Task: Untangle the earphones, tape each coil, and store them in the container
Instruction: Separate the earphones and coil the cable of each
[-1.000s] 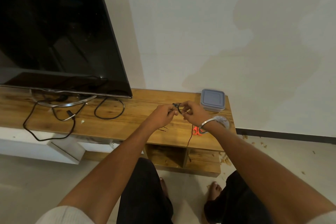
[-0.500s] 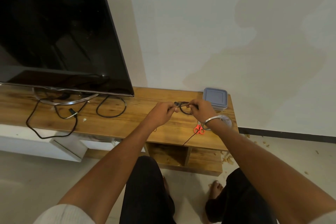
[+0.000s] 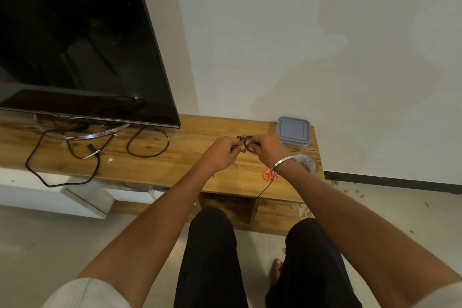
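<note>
we pinch the black earphones [image 3: 246, 142] between our left hand [image 3: 223, 151] and right hand [image 3: 268, 149], both curled round the small coil just above the counter [image 3: 180, 157] near its right end, one strand trailing down past the front edge. the lidded container [image 3: 293, 132] sits at the back right corner, the tape roll [image 3: 305, 160] and orange scissors [image 3: 269, 174] near our right wrist.

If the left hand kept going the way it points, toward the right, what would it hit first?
Most likely the right hand, almost at once: the left hand faces it across the earphone coil both pinch. Depth between the knuckles is unclear.
</note>
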A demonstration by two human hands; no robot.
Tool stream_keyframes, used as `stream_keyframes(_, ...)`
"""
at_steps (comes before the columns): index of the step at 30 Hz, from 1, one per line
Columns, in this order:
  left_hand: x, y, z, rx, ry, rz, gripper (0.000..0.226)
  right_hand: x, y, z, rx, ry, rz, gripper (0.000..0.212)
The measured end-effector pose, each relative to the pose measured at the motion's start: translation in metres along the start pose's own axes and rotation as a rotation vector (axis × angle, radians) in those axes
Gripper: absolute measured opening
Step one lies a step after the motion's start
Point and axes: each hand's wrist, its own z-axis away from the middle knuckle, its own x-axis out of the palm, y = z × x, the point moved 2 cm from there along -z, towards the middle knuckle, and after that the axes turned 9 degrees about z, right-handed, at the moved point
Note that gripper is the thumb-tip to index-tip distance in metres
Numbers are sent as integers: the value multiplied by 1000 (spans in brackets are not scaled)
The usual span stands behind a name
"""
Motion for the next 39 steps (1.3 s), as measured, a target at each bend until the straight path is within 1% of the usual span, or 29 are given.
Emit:
stream_keyframes(4, -3, -3, 1, -5, 14, -10, 24, 0, 7, -3, 89, 104, -28, 20)
stream_keyframes(7, -2, -6, 0, -21, 23, 6, 25, 3, 13, -2, 174, 104, -12, 19)
stream_keyframes(9, -2, -4, -1, -23, 23, 14, 26, 6, 16, -2, 190, 74, -3, 19)
stream_keyframes(11, -1, -3, -3, -31, 33, 18, 25, 8, 14, 0, 137, 32, -4, 20)
stream_keyframes(14, 5, 4, -4, -9, 12, 1, 23, 11, 6, 3, -49, -26, -23, 18)
stream_keyframes(16, 6, 6, -5, -8, 7, -8, 22, 11, -1, 1, -99, -53, -14, 17)
stream_keyframes(20, 0, 2, -5, -26, 26, -1, 23, 9, -4, -5, -47, -39, 7, 26)
stream_keyframes(22, -4, -1, -2, -23, 23, 7, 24, 7, 2, -6, -10, -1, 35, 29)
stream_keyframes(26, -11, -8, 0, -34, 34, 9, 25, 3, 21, -8, 96, 97, 67, 28)
stream_keyframes(29, -11, -11, 0, -36, 33, 20, 26, 3, 28, -7, 153, 64, 71, 27)
stream_keyframes(31, -7, -11, -1, -32, 29, 31, 25, 7, 27, -4, 144, 6, 56, 29)
stream_keyframes(35, 0, -7, -4, -13, 19, 28, 24, 15, 10, 3, -11, -40, -5, 34)
stream_keyframes(37, 2, -2, -3, -10, 24, 13, 23, 18, 2, 3, -47, -57, -14, 31)
stream_keyframes(39, 3, 0, -2, -12, 33, -16, 22, 20, 0, 0, -25, -65, -28, 24)
